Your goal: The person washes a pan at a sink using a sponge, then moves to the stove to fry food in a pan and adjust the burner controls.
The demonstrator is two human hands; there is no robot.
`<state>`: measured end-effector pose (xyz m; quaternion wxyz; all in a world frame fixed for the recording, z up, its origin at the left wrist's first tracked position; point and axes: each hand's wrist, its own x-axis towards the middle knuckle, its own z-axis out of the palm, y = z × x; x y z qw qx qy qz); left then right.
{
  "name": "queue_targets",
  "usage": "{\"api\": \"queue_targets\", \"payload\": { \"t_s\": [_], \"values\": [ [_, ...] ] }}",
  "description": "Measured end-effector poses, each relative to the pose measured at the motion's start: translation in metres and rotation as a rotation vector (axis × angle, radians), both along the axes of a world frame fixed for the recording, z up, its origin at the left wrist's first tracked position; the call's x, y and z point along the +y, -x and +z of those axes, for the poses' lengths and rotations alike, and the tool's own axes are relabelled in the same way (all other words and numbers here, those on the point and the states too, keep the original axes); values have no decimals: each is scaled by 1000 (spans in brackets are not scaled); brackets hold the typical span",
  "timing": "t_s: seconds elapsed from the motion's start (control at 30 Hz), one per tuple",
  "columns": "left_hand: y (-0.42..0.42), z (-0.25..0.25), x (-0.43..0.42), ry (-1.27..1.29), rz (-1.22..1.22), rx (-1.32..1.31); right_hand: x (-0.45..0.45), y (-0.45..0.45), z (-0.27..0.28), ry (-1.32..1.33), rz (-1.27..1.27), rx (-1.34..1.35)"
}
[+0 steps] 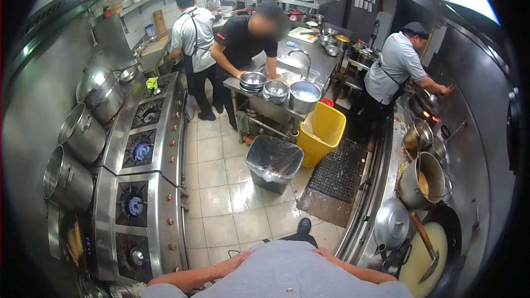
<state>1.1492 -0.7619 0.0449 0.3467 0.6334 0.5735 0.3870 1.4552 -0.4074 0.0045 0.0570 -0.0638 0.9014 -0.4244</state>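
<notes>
Basically, both hands sat at the wearer's waist, nr side of the yellow bin (321, 135): L hand (237, 261) to the L of it, R hand (326, 254) about in line w/ it. Fingers were mostly hidden by the shirt (292, 270), so can't tell if either hand was open, closed or gripping sth. Nearest long tool on the R hand's side was a wooden-handled spatula (423, 230), R of the yellow bin & closer to the wearer, propped in a wide black pan (452, 234) of pale liquid. Its long axis ran aslant: handle end toward the bin, metal head away from it, down in the liquid. Silver lid (391, 223) lay btwn spatula & bin; deep pot (411, 190) w/ wire handle stood just beyond the lid, also R of the bin. On the L hand's side, the steel range (157, 198) stood well L of the bin, long axis running away from the wearer, knobs facing the bin, blue flames on 2 burners. Black-lined bin (274, 160) was just L of the yellow one, dark mat (334, 171) to its R. Co-worker in a dark shirt (248, 44) leaned over the sink table beyond it.
</notes>
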Motion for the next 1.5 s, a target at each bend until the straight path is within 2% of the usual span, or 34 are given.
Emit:
{"api": "queue_targets", "payload": {
  "t_s": [0.1,0.13,0.2,0.27,0.3,0.4,0.47,0.5,0.57,0.6,0.67,0.7,0.77,0.83,0.87,1.0,1.1,1.3,1.5],
  "values": [
    [-7,-41,2,-97,18,56,2,-1,-20,-22,-9,27],
    [-9,-63,0,-98,25,59,8,-5,-51,54,14,-96],
    [-12,-100,-11,-26,-8,106,10,-1,-59,134,51,-215],
    [-17,-53,-6,9,43,22,6,-4,-34,60,14,2],
    [-20,-32,-3,37,84,-62,11,-4,-45,62,31,0],
    [-26,-55,-3,-51,-4,78,17,-4,-64,114,37,-233],
    [-38,-72,-12,-9,29,31,15,0,-30,-53,35,-2],
    [-39,-77,-11,21,66,-4,15,4,-19,-57,32,-4],
    [-47,-37,-11,46,102,-106,16,8,-4,-69,83,24],
    [-50,-18,-12,74,139,-204,17,6,-10,-68,105,14],
    [-49,-34,-12,69,119,-131,18,0,-37,-38,82,100],
    [-51,-32,-11,64,118,-99,15,-11,-72,-37,120,84],
    [-47,-14,-5,57,54,-20,20,-35,-141,110,-38,-32],
    [-46,-2,-2,46,2,29,18,-33,-133,132,-93,-18],
    [-43,0,-2,-48,-19,22,18,-30,-122,126,-98,-1],
    [-40,-11,1,-237,-57,-67,11,-9,-53,89,-84,67],
    [-35,-17,5,-79,-88,-20,13,-1,-48,96,-91,81],
    [-31,-6,25,-195,-78,17,16,2,-53,124,-92,65],
    [-28,18,32,-166,-18,9,16,1,-41,146,-93,77]
  ]
}}
